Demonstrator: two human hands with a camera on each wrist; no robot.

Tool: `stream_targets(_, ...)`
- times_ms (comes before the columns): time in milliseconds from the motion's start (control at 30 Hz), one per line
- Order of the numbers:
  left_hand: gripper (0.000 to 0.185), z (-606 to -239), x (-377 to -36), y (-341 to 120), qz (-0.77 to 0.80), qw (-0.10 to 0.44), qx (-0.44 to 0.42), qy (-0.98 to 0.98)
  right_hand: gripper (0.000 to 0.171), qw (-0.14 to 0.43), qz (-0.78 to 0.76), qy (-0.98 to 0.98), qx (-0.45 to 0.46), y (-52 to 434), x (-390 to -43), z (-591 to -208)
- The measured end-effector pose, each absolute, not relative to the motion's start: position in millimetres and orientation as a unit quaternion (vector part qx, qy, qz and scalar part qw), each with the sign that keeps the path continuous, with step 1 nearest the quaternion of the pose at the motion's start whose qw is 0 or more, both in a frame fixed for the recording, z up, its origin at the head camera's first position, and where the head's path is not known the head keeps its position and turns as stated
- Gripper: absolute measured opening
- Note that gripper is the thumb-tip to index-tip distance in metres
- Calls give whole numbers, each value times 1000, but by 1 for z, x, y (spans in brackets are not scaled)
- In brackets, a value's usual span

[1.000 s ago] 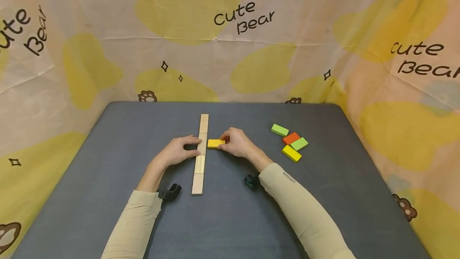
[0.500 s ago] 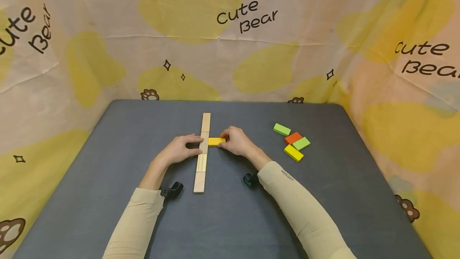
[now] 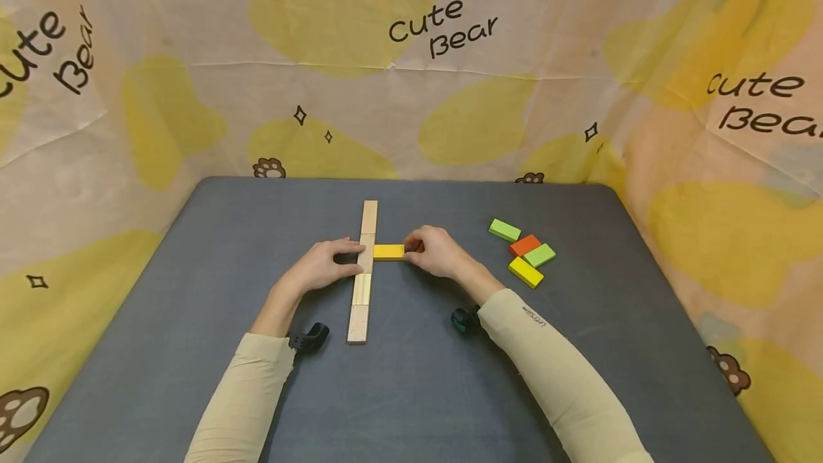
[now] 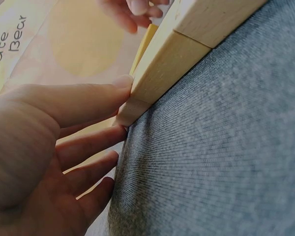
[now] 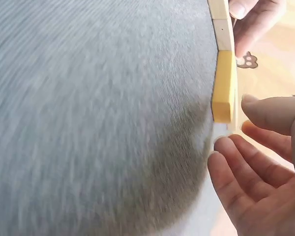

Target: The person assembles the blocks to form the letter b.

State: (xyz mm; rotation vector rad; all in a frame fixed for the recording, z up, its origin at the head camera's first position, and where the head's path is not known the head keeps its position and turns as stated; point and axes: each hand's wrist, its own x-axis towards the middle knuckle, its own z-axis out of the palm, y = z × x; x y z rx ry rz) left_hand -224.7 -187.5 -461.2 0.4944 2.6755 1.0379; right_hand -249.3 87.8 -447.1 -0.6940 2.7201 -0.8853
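Observation:
A line of several plain wooden blocks (image 3: 363,270) runs end to end down the middle of the grey table (image 3: 193,263). A yellow block (image 3: 388,251) lies flat with its left end against the line's right side. My left hand (image 3: 343,257) rests at the line's left side; in the left wrist view its straight fingers (image 4: 88,98) touch a wooden block (image 4: 157,69). My right hand (image 3: 415,247) sits at the yellow block's right end. In the right wrist view its relaxed fingers (image 5: 258,110) stand a small gap off the yellow block (image 5: 225,86).
A loose cluster lies at the right: a green block (image 3: 502,229), an orange block (image 3: 524,244), another green block (image 3: 539,255) and a yellow block (image 3: 526,272). A printed cloth backdrop (image 3: 411,56) rises behind and beside the table.
The yellow block slid left until it met the wooden line. My right hand then drew back to the right, uncovering more of the block. The left hand has stayed put.

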Motion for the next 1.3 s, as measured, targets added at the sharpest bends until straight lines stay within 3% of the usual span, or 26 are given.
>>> stream_targets(800,53,-464,-225,-188,353,112,174,912,29,79,-308,915,-247,160,-224,-418)
stream_targets(1300,52,-463,-225,-187,350,112,175,913,28,42,-302,935,-180,229,-207,-417)
